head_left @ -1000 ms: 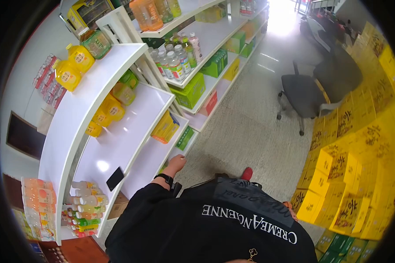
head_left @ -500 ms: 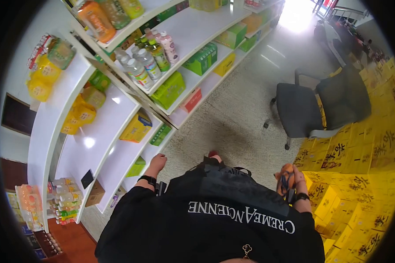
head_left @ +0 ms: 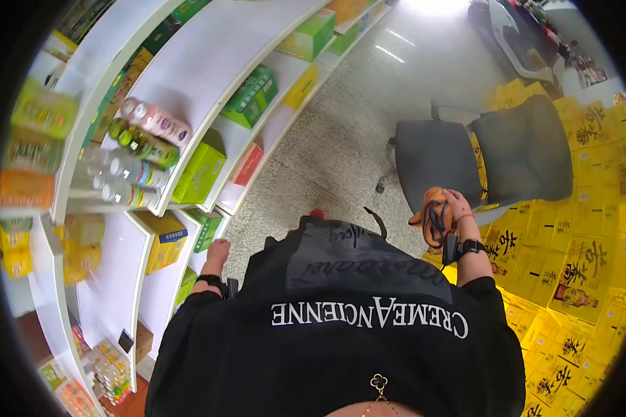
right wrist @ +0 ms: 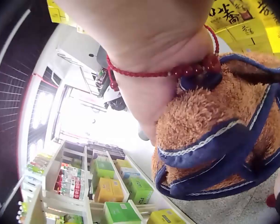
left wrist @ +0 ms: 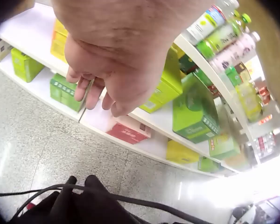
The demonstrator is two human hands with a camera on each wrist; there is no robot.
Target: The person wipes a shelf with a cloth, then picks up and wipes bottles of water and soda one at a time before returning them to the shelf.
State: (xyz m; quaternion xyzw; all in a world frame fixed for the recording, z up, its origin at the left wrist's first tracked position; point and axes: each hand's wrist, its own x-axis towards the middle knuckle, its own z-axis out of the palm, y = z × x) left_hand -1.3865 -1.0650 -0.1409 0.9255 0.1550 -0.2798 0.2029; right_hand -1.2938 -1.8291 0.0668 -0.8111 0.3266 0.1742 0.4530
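My right hand (head_left: 457,206) grips a bunched, fuzzy orange-brown cloth (head_left: 435,217) edged with navy-blue binding. In the right wrist view, white stitching runs along the binding of the cloth (right wrist: 196,112), and my fingers are mostly hidden behind my palm and the folds. The bundle hangs in front of a grey office chair (head_left: 439,163). On the other side my left hand (head_left: 218,256) hangs beside the shelves with its fingers loosely curled and nothing in them. The left wrist view shows the left hand (left wrist: 114,79) overlapping the lower shelves and their green cartons (left wrist: 66,92).
White shelves (head_left: 209,90) on the left carry bottles (head_left: 146,139) and cartons. Yellow boxes (head_left: 535,236) are stacked on the right, behind the chair. Speckled floor (head_left: 285,160) runs between them toward a bright doorway. A phone (head_left: 126,340) lies at a shelf's edge.
My right hand has come up into view with the cloth and moved forward toward the chair. The view has swung and advanced along the aisle; my left hand stays low beside the shelves.
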